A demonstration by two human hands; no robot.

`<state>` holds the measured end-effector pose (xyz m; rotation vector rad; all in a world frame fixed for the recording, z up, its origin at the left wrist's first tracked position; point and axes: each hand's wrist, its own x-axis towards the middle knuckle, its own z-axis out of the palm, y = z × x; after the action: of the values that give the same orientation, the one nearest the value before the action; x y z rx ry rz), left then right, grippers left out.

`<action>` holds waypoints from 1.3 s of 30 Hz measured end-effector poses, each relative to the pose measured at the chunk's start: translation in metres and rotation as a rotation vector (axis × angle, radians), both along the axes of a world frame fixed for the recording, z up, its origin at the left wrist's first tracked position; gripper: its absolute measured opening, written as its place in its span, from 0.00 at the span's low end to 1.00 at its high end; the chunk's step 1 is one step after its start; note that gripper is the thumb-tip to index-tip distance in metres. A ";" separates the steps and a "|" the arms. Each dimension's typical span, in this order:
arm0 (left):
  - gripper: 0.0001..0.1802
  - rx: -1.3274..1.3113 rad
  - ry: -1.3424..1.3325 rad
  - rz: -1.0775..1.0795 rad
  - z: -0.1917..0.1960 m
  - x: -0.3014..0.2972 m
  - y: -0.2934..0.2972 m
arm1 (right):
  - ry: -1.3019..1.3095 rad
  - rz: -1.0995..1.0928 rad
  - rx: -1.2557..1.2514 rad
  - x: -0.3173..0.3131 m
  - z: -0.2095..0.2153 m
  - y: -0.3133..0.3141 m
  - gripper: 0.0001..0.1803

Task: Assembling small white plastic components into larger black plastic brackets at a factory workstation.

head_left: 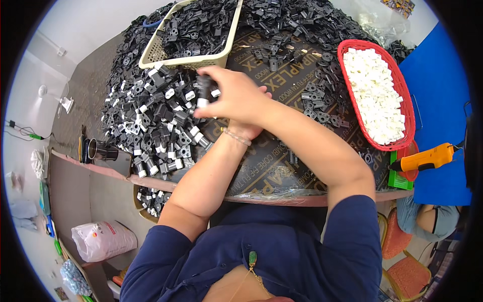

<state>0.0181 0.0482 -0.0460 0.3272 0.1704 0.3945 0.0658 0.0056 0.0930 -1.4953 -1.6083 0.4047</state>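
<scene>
My right hand [234,95] reaches across to the left and pinches a black plastic part with a white cap [203,94] between thumb and fingers. The part is smeared by motion. Below it, a heap of black parts with white caps [156,121] covers the left of the table. My left hand [246,130], with a bracelet at the wrist, lies crossed beneath my right hand and wrist. Only its base and some fingertips show, so whether it holds anything is hidden.
A cream basket [188,62] of black parts stands at the back. Loose black parts [292,20] are piled behind and right of it. A red basket [410,113] holds small white pieces. At the right edge lies an orange and black tool [427,157]; a dark cup [103,150] stands left.
</scene>
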 end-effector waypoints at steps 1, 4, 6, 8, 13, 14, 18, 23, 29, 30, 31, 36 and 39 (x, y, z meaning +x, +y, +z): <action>0.25 -0.029 0.004 -0.061 -0.002 -0.002 0.009 | -0.076 -0.013 0.109 -0.007 -0.012 0.027 0.50; 0.25 -0.058 0.040 -0.066 0.001 -0.004 0.014 | -0.209 -0.059 0.223 -0.023 -0.028 0.069 0.57; 0.25 -0.055 0.072 -0.016 0.011 -0.001 0.011 | -0.215 -0.111 0.356 -0.006 -0.019 0.080 0.40; 0.24 -0.079 0.119 0.186 0.033 0.006 0.004 | -0.350 -0.397 0.523 0.024 -0.006 0.074 0.13; 0.22 -0.080 0.263 0.197 0.026 0.008 0.001 | -0.527 -0.677 0.069 0.146 -0.068 0.044 0.17; 0.21 -0.066 0.279 0.211 0.027 0.007 -0.001 | -0.529 -0.680 0.066 0.155 -0.085 0.032 0.17; 0.20 0.005 0.332 0.272 0.031 0.005 -0.002 | -0.692 -0.435 -0.132 0.143 -0.098 -0.011 0.27; 0.20 0.165 0.145 0.014 0.036 0.004 -0.011 | -0.257 -0.217 -0.052 0.098 -0.062 -0.055 0.33; 0.17 0.160 0.209 0.121 0.037 0.010 -0.020 | -0.268 -0.333 0.080 0.145 -0.055 -0.013 0.24; 0.17 0.167 0.251 0.166 0.037 0.011 -0.019 | -0.462 -0.348 0.193 0.160 -0.077 0.009 0.25; 0.18 0.140 0.240 0.164 0.030 0.010 -0.011 | -0.464 -0.342 0.197 0.161 -0.089 0.028 0.25; 0.16 0.138 0.283 0.175 0.027 0.008 0.000 | -0.727 -0.441 -0.261 0.147 -0.092 0.070 0.30; 0.16 0.152 0.321 0.213 0.029 0.006 0.000 | -0.705 -0.488 -0.275 0.134 -0.084 0.058 0.32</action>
<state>0.0239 0.0479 -0.0171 0.5244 0.4937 0.5655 0.1994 0.0638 0.0093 -2.3441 -1.6497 -0.2194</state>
